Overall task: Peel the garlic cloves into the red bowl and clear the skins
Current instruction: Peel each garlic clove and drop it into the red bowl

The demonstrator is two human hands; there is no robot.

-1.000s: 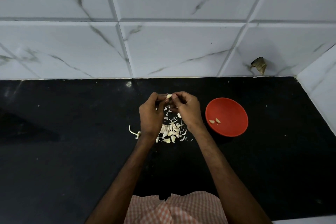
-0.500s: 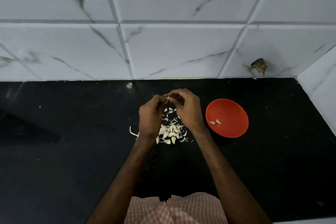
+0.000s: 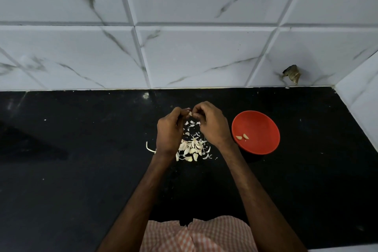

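A home kitchen: black stone counter (image 3: 81,170), marble-look wall tiles (image 3: 194,57), garlic cloves and skins (image 3: 191,148) beside a red bowl (image 3: 263,129).

A single wide-angle camera sat on the person's head and looked forward and steeply down — the black desk (image 3: 81,170) filled the lower half, the tiled wall (image 3: 184,47) the upper. The forearms reached in from the bottom edge, with a checked garment (image 3: 196,235) directly beneath. Straight tile lines bowed toward the edges — lens distortion. No second view shared the scene.
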